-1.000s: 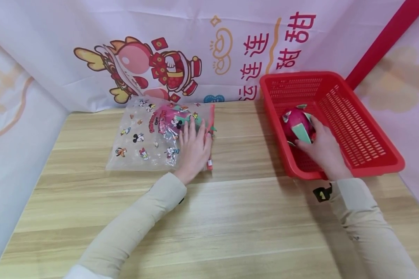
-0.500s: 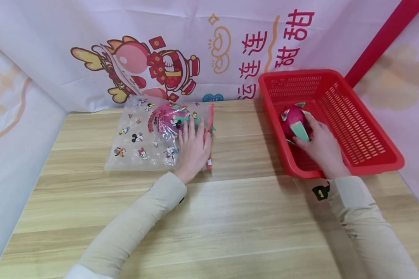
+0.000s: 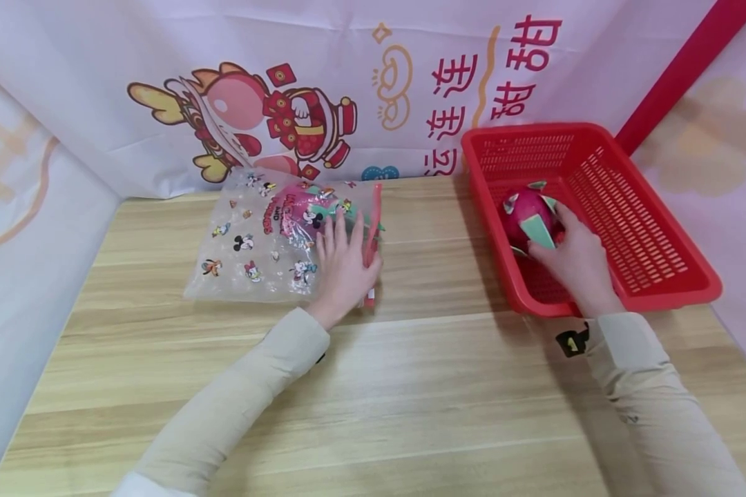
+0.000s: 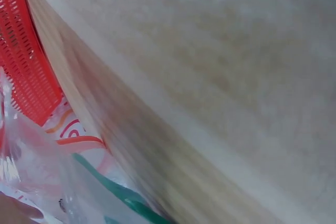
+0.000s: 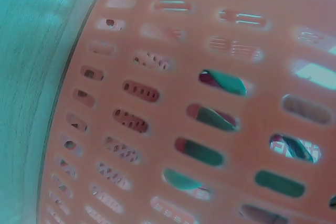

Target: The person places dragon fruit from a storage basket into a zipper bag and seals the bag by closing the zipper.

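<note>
Evidently the right hand [image 3: 577, 261] curls thumb and fingers around a round magenta dragon fruit with green flaps [image 3: 518, 215], at the nine o'clock side of a red slotted plastic basket [image 3: 671, 301]. Towards nine o'clock in the head view, the left hand [image 3: 345, 269] rests fairly straight, slightly spread fingers on a clear cartoon-printed plastic bag [image 3: 270, 266]; whether its thumb pinches, I can't tell. A loose hold could drop the fruit; light pressure might let the bag slide.
</note>
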Action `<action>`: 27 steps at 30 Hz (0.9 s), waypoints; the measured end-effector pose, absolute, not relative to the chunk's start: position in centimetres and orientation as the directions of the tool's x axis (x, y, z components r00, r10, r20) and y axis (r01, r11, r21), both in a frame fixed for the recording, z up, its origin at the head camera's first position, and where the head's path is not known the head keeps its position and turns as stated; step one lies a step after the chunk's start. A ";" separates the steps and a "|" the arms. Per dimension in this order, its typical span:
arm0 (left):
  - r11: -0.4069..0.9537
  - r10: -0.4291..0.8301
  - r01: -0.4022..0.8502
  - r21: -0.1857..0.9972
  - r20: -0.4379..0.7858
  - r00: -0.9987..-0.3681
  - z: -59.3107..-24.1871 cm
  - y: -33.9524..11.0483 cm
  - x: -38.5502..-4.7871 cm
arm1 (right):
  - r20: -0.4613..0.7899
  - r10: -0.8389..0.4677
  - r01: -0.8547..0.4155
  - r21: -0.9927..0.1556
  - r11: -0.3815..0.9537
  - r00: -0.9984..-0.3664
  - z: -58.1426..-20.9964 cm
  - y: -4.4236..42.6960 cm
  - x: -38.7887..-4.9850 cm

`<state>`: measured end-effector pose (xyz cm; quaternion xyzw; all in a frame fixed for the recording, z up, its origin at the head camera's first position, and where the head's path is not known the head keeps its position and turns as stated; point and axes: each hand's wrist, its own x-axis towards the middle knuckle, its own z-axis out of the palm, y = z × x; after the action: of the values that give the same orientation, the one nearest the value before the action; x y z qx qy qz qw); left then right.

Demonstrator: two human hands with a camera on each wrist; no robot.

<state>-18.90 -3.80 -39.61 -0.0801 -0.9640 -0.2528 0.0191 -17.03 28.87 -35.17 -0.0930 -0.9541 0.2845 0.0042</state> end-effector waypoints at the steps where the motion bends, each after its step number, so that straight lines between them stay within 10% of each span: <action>1: 0.860 0.144 0.161 0.484 0.073 -0.987 -39.6 -3.8 -18.8 | -0.040 0.187 0.178 -0.543 0.821 -0.982 -35.2 28.9 -17.0; 10: 0.954 0.133 0.128 0.272 -0.002 -0.991 -39.3 -3.0 -16.9 | -0.011 0.198 0.173 -0.536 0.827 -0.980 -35.3 29.0 -17.0; 27: 0.949 0.142 0.156 0.273 0.070 -0.987 -38.7 -3.1 -17.0 | -0.021 0.195 0.165 -0.624 0.764 -0.981 -35.1 29.1 -16.8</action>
<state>-17.05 -3.10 -38.68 -0.0756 -0.9869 -0.1400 0.0250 -16.76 29.13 -35.07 -0.0960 -0.9388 0.3302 0.0223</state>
